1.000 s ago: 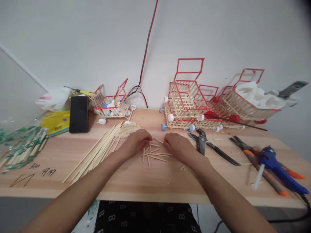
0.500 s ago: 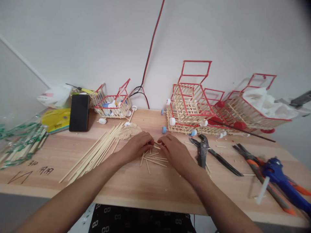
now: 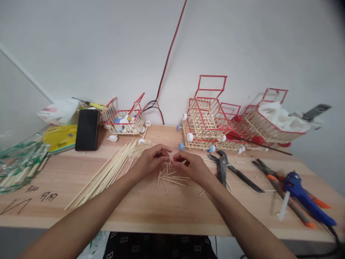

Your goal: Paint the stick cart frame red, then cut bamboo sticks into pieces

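My left hand [image 3: 152,158] and my right hand [image 3: 192,165] meet over the middle of the table with fingertips pinched. Between them is a small pale piece [image 3: 170,157], seemingly a short wooden stick, mostly hidden by the fingers. Just below lie several cut short sticks [image 3: 174,178] in a loose pile. Long wooden skewers [image 3: 107,176] are bundled beside my left forearm. A pair of black pliers [image 3: 222,167] rests to the right of my right hand. Behind my left hand is a small heap of pale material [image 3: 138,149].
Small stick-built carts with red trim [image 3: 207,115] stand along the wall, and another cart [image 3: 125,124] holds caps. At right lie orange-handled pliers [image 3: 283,194] and a blue glue gun [image 3: 304,198]. A phone [image 3: 86,129], yellow packet [image 3: 60,138] and wrapped sticks [image 3: 24,165] are at left.
Both hands have risen slightly from the short sticks, and their fingertips have come closer together around the small piece. The view has shifted a little; the objects on the table stay put.
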The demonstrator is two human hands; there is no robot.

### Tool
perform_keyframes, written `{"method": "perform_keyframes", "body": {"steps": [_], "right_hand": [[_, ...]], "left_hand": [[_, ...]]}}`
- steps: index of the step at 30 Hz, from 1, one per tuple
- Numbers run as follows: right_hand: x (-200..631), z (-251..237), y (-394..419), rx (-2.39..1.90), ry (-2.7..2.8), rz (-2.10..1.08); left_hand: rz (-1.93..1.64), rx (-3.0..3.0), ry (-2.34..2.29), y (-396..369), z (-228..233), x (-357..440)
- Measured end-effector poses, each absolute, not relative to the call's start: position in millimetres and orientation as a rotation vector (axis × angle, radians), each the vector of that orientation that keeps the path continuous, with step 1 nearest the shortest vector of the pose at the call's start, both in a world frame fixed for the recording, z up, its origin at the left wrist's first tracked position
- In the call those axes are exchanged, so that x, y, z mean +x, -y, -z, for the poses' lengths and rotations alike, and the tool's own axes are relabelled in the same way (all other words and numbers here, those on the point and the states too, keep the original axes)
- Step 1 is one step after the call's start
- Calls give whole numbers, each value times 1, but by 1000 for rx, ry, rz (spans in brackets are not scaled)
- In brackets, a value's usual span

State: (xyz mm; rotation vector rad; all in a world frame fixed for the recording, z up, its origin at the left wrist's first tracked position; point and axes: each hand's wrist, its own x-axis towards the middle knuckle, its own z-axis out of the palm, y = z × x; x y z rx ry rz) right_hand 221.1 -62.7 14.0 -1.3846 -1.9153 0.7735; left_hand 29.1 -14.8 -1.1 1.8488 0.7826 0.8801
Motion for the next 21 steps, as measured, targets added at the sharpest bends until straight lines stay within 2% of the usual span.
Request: {"method": "perform_keyframes", "body": {"steps": [6, 13, 21], "right_hand": [[242, -28, 67, -1338, 1568, -683], [276, -36, 77, -1402, 1203, -245], [275, -35, 64, -1425, 1254, 107]], "left_hand": [[-888, 2012, -909, 13, 5, 24], [-847, 2145, -971, 21, -4, 26], [-773, 2208, -949, 21, -2, 26]]}}
